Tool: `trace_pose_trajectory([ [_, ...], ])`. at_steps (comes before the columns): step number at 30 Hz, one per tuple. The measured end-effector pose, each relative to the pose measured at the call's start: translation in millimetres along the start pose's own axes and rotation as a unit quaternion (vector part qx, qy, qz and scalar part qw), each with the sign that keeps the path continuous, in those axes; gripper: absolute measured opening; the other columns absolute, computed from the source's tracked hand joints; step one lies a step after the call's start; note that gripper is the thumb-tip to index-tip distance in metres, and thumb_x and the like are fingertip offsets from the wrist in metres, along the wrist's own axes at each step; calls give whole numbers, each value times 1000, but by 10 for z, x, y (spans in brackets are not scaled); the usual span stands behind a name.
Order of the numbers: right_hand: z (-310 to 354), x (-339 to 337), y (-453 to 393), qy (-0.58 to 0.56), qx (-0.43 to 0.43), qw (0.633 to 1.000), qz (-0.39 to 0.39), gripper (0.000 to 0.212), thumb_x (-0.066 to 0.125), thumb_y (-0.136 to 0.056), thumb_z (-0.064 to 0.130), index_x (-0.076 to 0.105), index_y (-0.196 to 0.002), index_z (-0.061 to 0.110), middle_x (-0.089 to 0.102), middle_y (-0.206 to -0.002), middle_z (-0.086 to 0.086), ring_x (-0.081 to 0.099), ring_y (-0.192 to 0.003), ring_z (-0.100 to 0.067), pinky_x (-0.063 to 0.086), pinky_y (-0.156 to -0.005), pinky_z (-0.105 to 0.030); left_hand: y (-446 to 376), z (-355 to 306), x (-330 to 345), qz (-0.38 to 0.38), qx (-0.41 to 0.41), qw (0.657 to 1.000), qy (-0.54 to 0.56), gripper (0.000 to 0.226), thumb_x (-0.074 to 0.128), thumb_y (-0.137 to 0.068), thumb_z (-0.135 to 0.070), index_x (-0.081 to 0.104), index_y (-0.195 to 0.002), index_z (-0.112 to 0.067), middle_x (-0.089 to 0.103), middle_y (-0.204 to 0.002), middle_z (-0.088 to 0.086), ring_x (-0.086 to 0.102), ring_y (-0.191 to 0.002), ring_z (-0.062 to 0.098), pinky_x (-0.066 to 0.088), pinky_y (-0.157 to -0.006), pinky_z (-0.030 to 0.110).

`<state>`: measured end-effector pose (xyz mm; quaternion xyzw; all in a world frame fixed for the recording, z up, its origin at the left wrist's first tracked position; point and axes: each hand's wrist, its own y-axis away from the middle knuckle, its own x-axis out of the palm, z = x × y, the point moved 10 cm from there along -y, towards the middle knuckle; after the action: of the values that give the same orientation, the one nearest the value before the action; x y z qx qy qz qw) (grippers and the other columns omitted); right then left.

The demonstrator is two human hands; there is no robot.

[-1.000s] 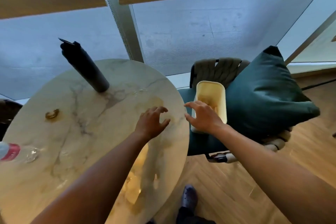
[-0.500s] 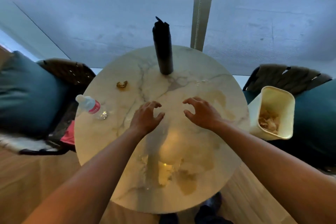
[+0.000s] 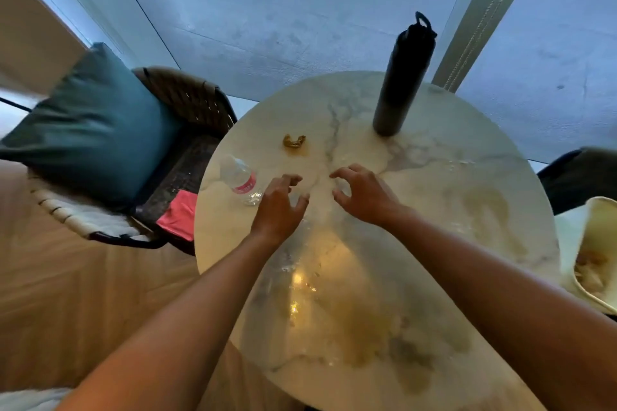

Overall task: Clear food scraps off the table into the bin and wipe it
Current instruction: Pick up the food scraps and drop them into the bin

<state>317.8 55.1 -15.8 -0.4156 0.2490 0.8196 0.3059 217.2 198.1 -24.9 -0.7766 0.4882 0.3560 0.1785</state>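
Note:
A round marble table (image 3: 450,197) fills the middle of the view. One brown food scrap (image 3: 294,141) lies on its far left part. My left hand (image 3: 279,207) hovers over the table just short of the scrap, fingers loosely curled, holding nothing. My right hand (image 3: 362,193) is beside it, also loosely curled and empty. A cream bin (image 3: 591,243) with scraps inside stands off the table's right edge. Wet streaks glisten on the tabletop near me.
A tall black flask (image 3: 400,77) stands at the table's far side. A clear plastic water bottle (image 3: 241,181) lies on its side by my left hand. A wicker chair (image 3: 187,110) with a teal cushion (image 3: 90,130) and a pink cloth (image 3: 178,215) sits at left.
My view has swung left from the bin to the table's left side. Both hands have moved left and forward across the table toward the scrap. The left chair has come into view.

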Motion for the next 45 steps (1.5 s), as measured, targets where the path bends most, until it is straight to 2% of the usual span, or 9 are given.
trace_pose_trajectory([
  [9, 163, 282, -1052, 27, -27, 999, 26, 42, 61, -95, 30, 58, -136, 23, 51, -146, -5, 53, -129, -26, 46, -108, -44, -127, 301, 173, 8, 14, 999, 29, 34, 66, -96, -26, 61, -129, -19, 62, -122, -1, 60, -107, 10, 52, -94, 26],
  [16, 371, 558, -1633, 117, -87, 987, 61, 58, 46, -94, 8, 49, -147, 30, 31, -163, -1, 39, -140, -31, 35, -111, -42, -119, 547, 270, -10, -5, 999, 50, 30, 67, -94, -24, 62, -123, -22, 62, -115, -7, 57, -101, 4, 54, -91, 31],
  [19, 400, 641, -1727, 167, -118, 978, 48, 57, 42, -95, 6, 51, -145, 31, 40, -159, 1, 45, -134, -28, 34, -104, -39, -118, 577, 267, -14, -5, 998, 54, 30, 66, -95, -24, 62, -124, -22, 61, -115, -8, 57, -103, 4, 53, -92, 29],
  [23, 387, 638, -1723, 182, -141, 973, -6, 44, 48, -95, 6, 63, -131, 26, 63, -130, -1, 57, -113, -29, 38, -94, -39, -113, 568, 236, -26, -2, 998, 54, 28, 66, -95, -23, 63, -123, -21, 61, -112, -9, 57, -103, 4, 51, -92, 28],
  [26, 316, 624, -1660, 168, -120, 978, -15, 43, 46, -94, 4, 61, -131, 19, 65, -119, -7, 59, -108, -31, 43, -93, -41, -106, 537, 224, -24, 1, 998, 53, 28, 66, -95, -23, 63, -123, -21, 61, -112, -9, 57, -102, 4, 51, -92, 26],
  [31, 197, 509, -1353, 98, -100, 990, -11, 52, 50, -90, 0, 52, -142, 7, 62, -117, -17, 57, -109, -37, 47, -98, -45, -82, 433, 247, -19, -2, 999, 49, 26, 66, -95, -23, 63, -121, -21, 60, -112, -10, 56, -101, 4, 52, -90, 25],
  [36, -81, 301, -837, 34, -93, 995, -16, 28, 53, -96, 1, 74, -113, 7, 59, -104, -10, 60, -94, -28, 54, -88, -42, -27, 227, 326, -9, 17, 999, 32, 24, 66, -95, -21, 64, -119, -20, 63, -111, -5, 59, -99, 8, 53, -88, 29],
  [39, -316, 90, -413, -6, -71, 997, -21, 22, 57, -96, 1, 75, -107, 6, 57, -104, -8, 60, -91, -22, 55, -87, -32, 37, 27, 393, -10, 29, 999, 29, 24, 67, -94, -21, 64, -118, -19, 63, -110, -6, 60, -98, 7, 55, -86, 31],
  [45, -995, -360, 566, -49, 16, 997, -57, 18, 61, -92, 2, 77, -95, 9, 56, -99, 0, 58, -86, -14, 40, -76, -6, 228, -562, 661, 10, 68, 997, 20, 21, 66, -95, -21, 64, -115, -19, 63, -111, -4, 61, -98, 10, 55, -85, 33],
])
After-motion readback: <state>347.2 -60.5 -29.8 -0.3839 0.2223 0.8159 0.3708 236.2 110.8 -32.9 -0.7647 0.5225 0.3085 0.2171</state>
